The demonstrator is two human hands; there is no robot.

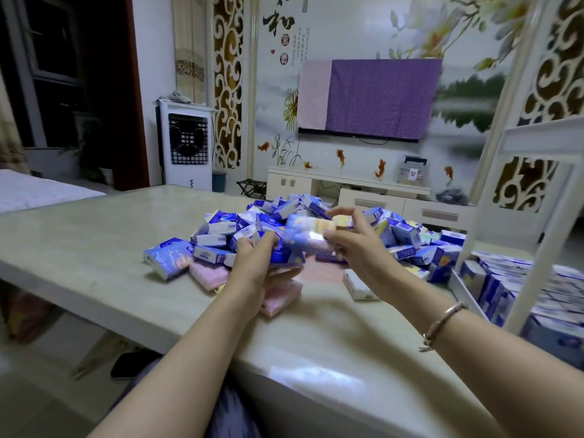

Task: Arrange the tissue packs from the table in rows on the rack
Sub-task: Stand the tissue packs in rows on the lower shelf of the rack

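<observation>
A heap of blue, white and pink tissue packs [319,222] lies on the pale table [94,248]. My left hand [252,263] grips a small stack of blue packs [286,252] from the left and below. My right hand [350,245] pinches the top pack of that stack [308,232] from the right, thumb and fingers curled around its end. The white rack [537,248] stands at the right, with rows of blue packs [505,286] standing on its lower shelf.
Pink packs [210,275] and one white pack [358,284] lie loose near the front of the heap. The rack's white post [543,241] rises close to my right arm. A covered television and a low cabinet stand beyond the table.
</observation>
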